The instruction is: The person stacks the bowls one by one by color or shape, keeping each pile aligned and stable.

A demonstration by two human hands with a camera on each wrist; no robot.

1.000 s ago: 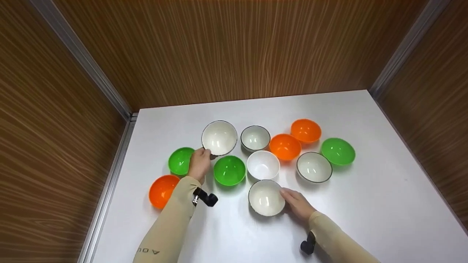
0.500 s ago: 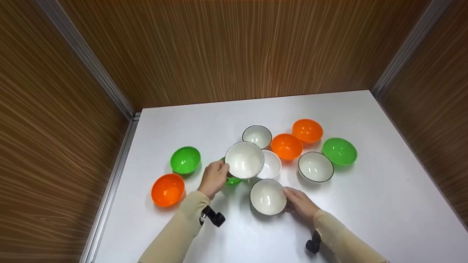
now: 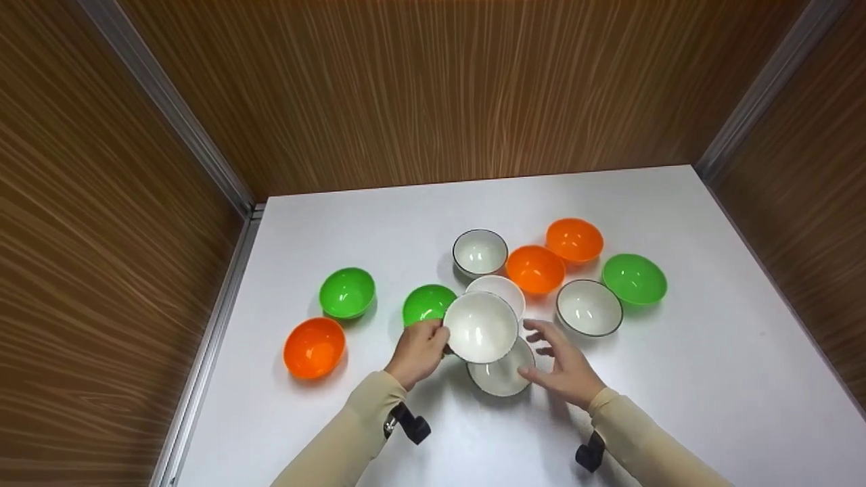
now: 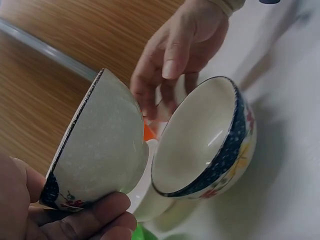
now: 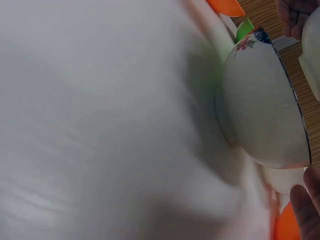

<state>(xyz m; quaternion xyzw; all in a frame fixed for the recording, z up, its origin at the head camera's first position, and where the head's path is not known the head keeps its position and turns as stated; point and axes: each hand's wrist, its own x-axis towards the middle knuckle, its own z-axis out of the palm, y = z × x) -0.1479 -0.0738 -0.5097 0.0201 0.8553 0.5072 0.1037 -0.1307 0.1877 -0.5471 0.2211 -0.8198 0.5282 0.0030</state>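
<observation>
In the head view my left hand (image 3: 419,352) grips the rim of a white ceramic bowl (image 3: 482,328), thumb on top and fingers beneath. That bowl is raised over a second ceramic bowl (image 3: 502,372) on the table, overlapping its back part. The left wrist view shows floral decoration on both: the held bowl (image 4: 100,145) tilts, and the lower bowl (image 4: 232,165) has a blue speckled band. My right hand (image 3: 565,368) has its fingers spread at the right of the two bowls, its thumb close by the lower rim, holding nothing.
Close behind stand a plain white bowl (image 3: 511,291) and a green bowl (image 3: 426,301). Farther back are a dark-rimmed bowl (image 3: 480,251) and orange bowls (image 3: 534,270); another dark-rimmed bowl (image 3: 590,309) is at right. Wood-grain walls (image 3: 433,95) enclose the white table (image 3: 710,379).
My left hand has carried its bowl from the back left, rightward and nearer, to above the lower bowl. My right hand has let go of the lower bowl's rim and spread its fingers.
</observation>
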